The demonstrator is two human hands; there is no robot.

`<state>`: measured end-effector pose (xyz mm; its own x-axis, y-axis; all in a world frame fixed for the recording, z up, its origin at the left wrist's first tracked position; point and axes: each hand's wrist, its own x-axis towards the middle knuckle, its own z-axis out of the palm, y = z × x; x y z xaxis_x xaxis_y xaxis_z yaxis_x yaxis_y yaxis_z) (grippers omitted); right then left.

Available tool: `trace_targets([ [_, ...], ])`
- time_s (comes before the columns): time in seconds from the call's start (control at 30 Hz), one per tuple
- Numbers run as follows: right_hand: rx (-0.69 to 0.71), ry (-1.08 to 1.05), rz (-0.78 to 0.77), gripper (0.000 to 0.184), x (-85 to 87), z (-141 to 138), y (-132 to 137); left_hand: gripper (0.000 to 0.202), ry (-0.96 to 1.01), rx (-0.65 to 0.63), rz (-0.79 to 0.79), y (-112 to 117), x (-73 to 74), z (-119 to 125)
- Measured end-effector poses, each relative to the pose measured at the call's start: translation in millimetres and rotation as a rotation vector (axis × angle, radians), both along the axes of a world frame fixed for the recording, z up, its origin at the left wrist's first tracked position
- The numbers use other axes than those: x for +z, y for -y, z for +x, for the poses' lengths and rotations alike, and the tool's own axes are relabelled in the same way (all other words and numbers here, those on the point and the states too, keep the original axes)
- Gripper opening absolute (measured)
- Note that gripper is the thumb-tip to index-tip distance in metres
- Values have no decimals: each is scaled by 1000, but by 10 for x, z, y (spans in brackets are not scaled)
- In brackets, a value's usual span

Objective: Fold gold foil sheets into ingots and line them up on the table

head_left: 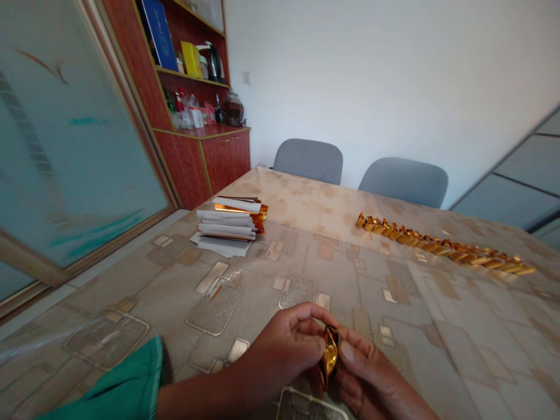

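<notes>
Between my two hands is a small folded gold foil paper ingot, long and narrow with pointed ends, held above the near part of the table. My left hand pinches its left side with the thumb, fingers curled over the top. From the other side my right hand grips it, thumb on the near face and fingers behind and below. Off to the right on the table lies a long row of folded gold foil ingots. A stack of foil paper sheets, white backs up with gold edges showing, sits at the left.
A patterned cloth covers the table. Two grey chairs stand along its far side by the wall. At the left are a frosted glass door and a red wooden cabinet holding a kettle, bottles and jars.
</notes>
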<state>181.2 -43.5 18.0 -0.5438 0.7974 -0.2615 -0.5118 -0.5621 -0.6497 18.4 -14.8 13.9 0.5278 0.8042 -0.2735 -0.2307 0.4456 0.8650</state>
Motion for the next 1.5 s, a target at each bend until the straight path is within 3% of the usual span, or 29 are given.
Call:
trace_targets([
  [0.2, -92, 198, 48, 39, -157, 83, -52, 37, 33, -41, -33, -19, 45, -41],
  [0.33, -209, 412, 179, 42, -274, 180, -97, 48, 21, 57, -134, -16, 129, -62],
  [0.47, -374, 668, 451, 46, -268, 231, -66, 50, 12, 128, -156, -29, 123, -59],
  [0.6, -341, 968, 792, 68, -170, 130, 4, 52, 32, 169, -149, -36, 68, -44],
  [0.7, -339, 1083, 943, 55, -113, 16, 12, 54, 35, 169, -142, -37, 48, -37],
  [0.8, -351, 1065, 966, 42, -104, -33, -8, 53, 32, 149, -116, -40, 36, -40],
  [1.03, -426, 1088, 941, 29, -133, 40, -43, 39, -40, 89, -56, -60, -22, -48],
  [1.2, -512, 1199, 899, 33, -181, 175, -140, 35, -178, 151, 55, -83, -14, -63],
  [1.33, -571, 1421, 851, 39, -227, 589, -333, 34, -235, 125, 140, -94, -45, -77],
  [1.5, -596, 1593, 759, 46, -236, 1411, -517, 33, -289, 68, 198, -95, -105, -79],
])
